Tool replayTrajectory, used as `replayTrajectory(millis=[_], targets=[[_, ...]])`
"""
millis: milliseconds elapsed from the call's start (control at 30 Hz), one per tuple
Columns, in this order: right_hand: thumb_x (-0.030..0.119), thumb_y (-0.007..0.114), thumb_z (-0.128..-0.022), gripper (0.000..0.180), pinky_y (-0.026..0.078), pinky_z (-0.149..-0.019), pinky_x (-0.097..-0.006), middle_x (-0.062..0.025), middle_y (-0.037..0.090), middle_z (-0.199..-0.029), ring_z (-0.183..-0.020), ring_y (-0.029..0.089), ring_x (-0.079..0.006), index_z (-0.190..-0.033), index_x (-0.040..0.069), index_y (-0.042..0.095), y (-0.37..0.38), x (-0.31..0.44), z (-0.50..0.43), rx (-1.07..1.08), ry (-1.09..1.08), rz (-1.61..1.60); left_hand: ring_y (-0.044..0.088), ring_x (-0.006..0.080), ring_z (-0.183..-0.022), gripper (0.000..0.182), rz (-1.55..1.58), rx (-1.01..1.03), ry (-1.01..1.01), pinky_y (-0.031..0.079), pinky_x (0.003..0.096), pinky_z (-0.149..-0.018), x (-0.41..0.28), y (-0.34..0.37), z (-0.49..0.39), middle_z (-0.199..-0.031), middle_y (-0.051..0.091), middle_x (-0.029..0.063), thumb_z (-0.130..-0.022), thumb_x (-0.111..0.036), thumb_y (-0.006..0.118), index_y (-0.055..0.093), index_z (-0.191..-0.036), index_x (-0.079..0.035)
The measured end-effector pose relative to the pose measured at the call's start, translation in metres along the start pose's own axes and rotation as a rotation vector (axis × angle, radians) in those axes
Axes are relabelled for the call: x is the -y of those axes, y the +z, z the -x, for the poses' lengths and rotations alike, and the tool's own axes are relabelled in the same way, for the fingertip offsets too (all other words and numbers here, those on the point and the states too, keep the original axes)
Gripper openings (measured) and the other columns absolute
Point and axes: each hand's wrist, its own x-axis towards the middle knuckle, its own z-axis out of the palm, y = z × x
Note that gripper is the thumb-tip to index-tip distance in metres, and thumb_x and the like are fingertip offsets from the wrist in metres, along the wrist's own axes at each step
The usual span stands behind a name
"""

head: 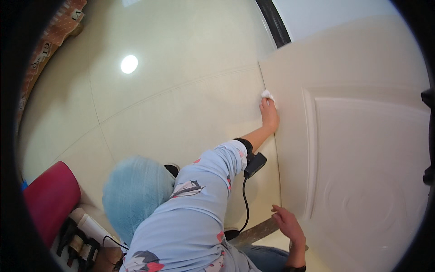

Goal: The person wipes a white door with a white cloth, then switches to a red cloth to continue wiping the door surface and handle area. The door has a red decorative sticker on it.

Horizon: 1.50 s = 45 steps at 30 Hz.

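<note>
My left hand (270, 114) reaches up the view and pinches a crumpled white cloth or tissue (267, 95). The cloth is pressed at the long edge of a white panelled door (289, 136), where the door borders the pale floor tiles. Lower down, my right hand (289, 226) is by the same door edge, with its fingers partly apart and nothing visible in them. Whether its fingertips touch the door I cannot tell. A black strap with a small black device (255, 165) and a cable sits on my left forearm.
Glossy cream tiles (170, 112) reflect a round light. A dark strip (275, 23) runs beyond the door's corner. At lower left are a magenta rounded object (52, 200) and dark bottle-like items (80, 246). Printed cardboard (44, 54) lines the left rim. Light blue fuzzy fabric (136, 193) lies beside my sleeve.
</note>
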Motion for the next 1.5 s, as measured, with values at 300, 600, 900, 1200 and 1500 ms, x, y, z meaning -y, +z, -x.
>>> replayTrajectory(millis=[300, 600, 900, 1200, 1500], targets=[[0.01, 0.056, -0.092, 0.039, 0.05, -0.085, -0.0353, -0.0141, 0.064, -0.113, -0.094, 0.064, -0.0257, -0.13, 0.001, 0.052, -0.004, -0.004, 0.01, -0.01, 0.025, 0.028, 0.039, 0.0425, -0.116, 0.062, 0.106, 0.378, -0.105, 0.034, 0.0459, -0.103, 0.036, 0.042, 0.176, -0.129, 0.035, 0.0243, -0.067, 0.017, 0.048, 0.04, -0.128, 0.006], [0.01, 0.056, -0.093, 0.04, 0.049, -0.089, -0.0354, -0.0141, 0.063, -0.118, -0.101, 0.063, -0.0277, -0.132, 0.003, 0.051, 0.011, -0.018, 0.069, -0.11, 0.024, -0.092, 0.039, 0.0421, -0.116, 0.058, 0.16, -0.072, 0.025, 0.033, 0.0443, -0.103, 0.022, 0.039, 0.074, -0.123, 0.039, 0.0245, -0.066, 0.018, 0.048, 0.042, -0.123, 0.004], [0.01, 0.057, -0.092, 0.04, 0.05, -0.086, -0.0358, -0.0148, 0.062, -0.114, -0.098, 0.063, -0.0289, -0.131, 0.003, 0.051, 0.014, -0.02, 0.082, -0.133, -0.016, -0.068, 0.038, 0.0419, -0.122, 0.06, 0.187, 0.202, -0.119, 0.032, 0.0433, -0.106, 0.027, 0.035, 0.12, -0.128, 0.038, 0.0242, -0.07, 0.016, 0.049, 0.041, -0.128, 0.005], [0.007, 0.058, -0.091, 0.04, 0.051, -0.086, -0.0354, -0.0148, 0.063, -0.115, -0.097, 0.064, -0.0284, -0.13, 0.004, 0.052, 0.021, -0.022, 0.096, -0.139, 0.029, -0.048, 0.038, 0.0445, -0.12, 0.058, 0.146, 0.003, -0.021, 0.032, 0.0446, -0.105, 0.018, 0.023, 0.07, -0.13, 0.036, 0.0263, -0.07, 0.016, 0.049, 0.04, -0.126, 0.007], [0.007, 0.059, -0.092, 0.041, 0.051, -0.086, -0.0324, -0.0114, 0.065, -0.115, -0.097, 0.064, -0.0221, -0.133, 0.006, 0.052, 0.015, -0.02, 0.076, -0.148, -0.004, -0.089, 0.039, 0.0438, -0.119, 0.059, 0.067, -0.109, 0.145, 0.034, 0.0451, -0.103, 0.017, 0.021, 0.061, -0.13, 0.038, 0.0264, -0.073, 0.016, 0.049, 0.037, -0.13, 0.008]])
